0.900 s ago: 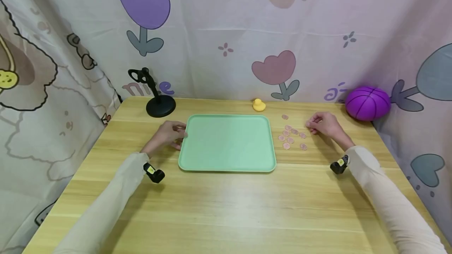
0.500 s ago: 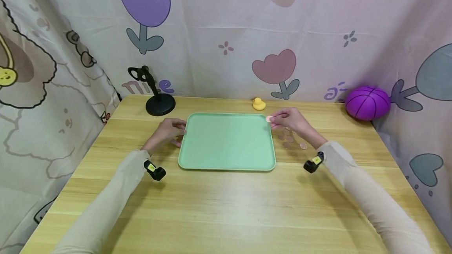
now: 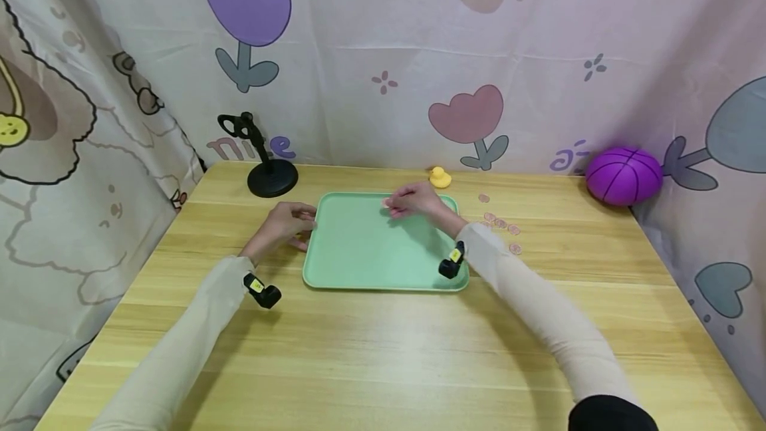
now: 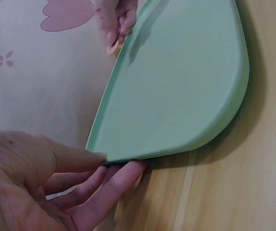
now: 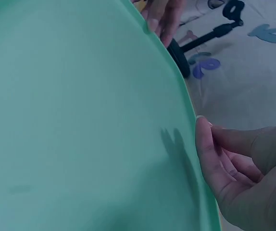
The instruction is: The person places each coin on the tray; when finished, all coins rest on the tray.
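Note:
The light green tray [image 3: 365, 255] lies on the wooden table. My left hand [image 3: 281, 223] grips its left edge. In the left wrist view the thumb lies on the rim of the tray [image 4: 176, 91] with the fingers underneath. Over the back part of the tray, my right hand [image 3: 415, 199] pinches a small pinkish coin [image 3: 385, 203] between thumb and fingertips. The left wrist view shows this coin [image 4: 112, 48] edge-on at the fingertips; in the right wrist view the fingers of my right hand [image 5: 244, 168] mostly hide it. Several similar coins [image 3: 501, 223] lie on the table right of the tray.
A yellow rubber duck [image 3: 439, 177] sits just behind the tray. At the back left stands a black stand [image 3: 272, 178] with a round base. A purple ball [image 3: 624, 176] rests at the back right corner, and a patterned curtain [image 3: 359, 38] hangs behind the table [image 3: 359, 358].
My right hand has moved left from the coins beside the tray to over the tray, carrying a coin. My left hand has stayed at the tray's left edge.

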A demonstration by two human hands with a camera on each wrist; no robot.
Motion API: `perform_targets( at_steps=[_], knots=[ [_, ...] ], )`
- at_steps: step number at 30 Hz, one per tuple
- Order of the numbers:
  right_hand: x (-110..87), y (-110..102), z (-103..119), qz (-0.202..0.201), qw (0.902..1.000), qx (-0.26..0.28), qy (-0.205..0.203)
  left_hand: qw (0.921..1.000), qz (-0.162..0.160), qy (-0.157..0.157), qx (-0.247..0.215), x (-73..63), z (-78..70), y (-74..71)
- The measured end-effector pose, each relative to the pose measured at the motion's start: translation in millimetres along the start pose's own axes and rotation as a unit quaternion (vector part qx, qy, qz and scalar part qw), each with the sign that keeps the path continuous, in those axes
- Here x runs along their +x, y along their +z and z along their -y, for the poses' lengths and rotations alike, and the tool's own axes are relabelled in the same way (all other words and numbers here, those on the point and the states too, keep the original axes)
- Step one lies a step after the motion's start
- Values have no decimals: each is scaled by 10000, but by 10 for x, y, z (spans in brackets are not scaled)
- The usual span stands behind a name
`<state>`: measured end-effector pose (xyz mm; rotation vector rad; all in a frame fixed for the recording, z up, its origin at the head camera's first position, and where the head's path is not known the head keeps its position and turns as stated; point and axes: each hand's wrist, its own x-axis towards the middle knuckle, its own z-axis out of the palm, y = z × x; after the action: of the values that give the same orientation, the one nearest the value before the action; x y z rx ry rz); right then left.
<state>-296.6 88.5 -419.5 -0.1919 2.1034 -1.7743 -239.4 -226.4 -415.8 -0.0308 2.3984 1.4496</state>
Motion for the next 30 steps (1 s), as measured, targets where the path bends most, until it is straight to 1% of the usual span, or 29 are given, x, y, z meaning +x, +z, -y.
perform_targets(
  at_steps=[8,14,16,21,24,27,30],
  knots=[
    [288,364,35,-181,9993,-32,316,9998,82,40,204,3,-49,0],
    [377,520,61,-316,9970,-223,673,9996,144,-119,191,20,-53,-9],
    [383,554,67,-369,9967,-297,656,9995,140,-149,221,23,-57,-2],
    [384,635,60,-505,9963,-616,335,9992,80,-202,337,30,-53,12],
    [371,663,53,-597,9946,-826,217,9989,108,-247,383,39,-50,18],
    [363,668,70,-588,9933,-973,188,9987,186,-211,414,47,-56,3],
    [370,638,90,-459,9933,-1022,287,9986,231,-181,439,60,-64,-17]
  ],
)
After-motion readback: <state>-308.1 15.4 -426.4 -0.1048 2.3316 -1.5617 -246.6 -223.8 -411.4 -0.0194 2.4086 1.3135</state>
